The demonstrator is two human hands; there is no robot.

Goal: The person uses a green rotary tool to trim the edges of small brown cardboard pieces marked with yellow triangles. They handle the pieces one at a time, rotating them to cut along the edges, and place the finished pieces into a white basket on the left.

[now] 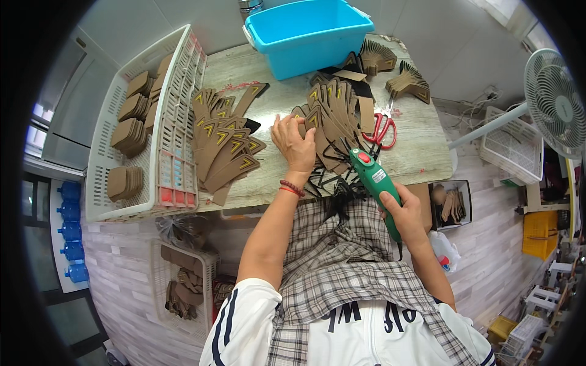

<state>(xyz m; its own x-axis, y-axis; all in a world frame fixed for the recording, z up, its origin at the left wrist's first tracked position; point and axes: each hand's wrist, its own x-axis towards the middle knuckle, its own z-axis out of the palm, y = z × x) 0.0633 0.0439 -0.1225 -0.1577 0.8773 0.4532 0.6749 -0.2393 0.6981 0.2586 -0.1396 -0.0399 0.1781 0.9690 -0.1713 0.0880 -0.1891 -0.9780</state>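
Note:
My left hand [293, 144] is at the left edge of a fanned pile of brown strips [334, 108] with yellow chevron marks. Its fingers are bent but apart, with the fingertips against the nearest strips; no firm grip shows. In my right hand [403, 213] is a green corded power tool [373, 174] with a red button, its tip pointing at the pile's near end. Black trimmings [340, 194] hang over the table edge below that tip. Red-handled scissors [382, 129] lie right of the pile. Another heap of brown strips [223, 137] spreads to the left.
A white crate [152, 183] with stacked brown pieces stands on the left. A blue tub [311, 36] sits at the back, with more fanned strips [408, 82] to its right. A white fan [554, 104] stands at right; a lower crate [210, 268] is on the floor.

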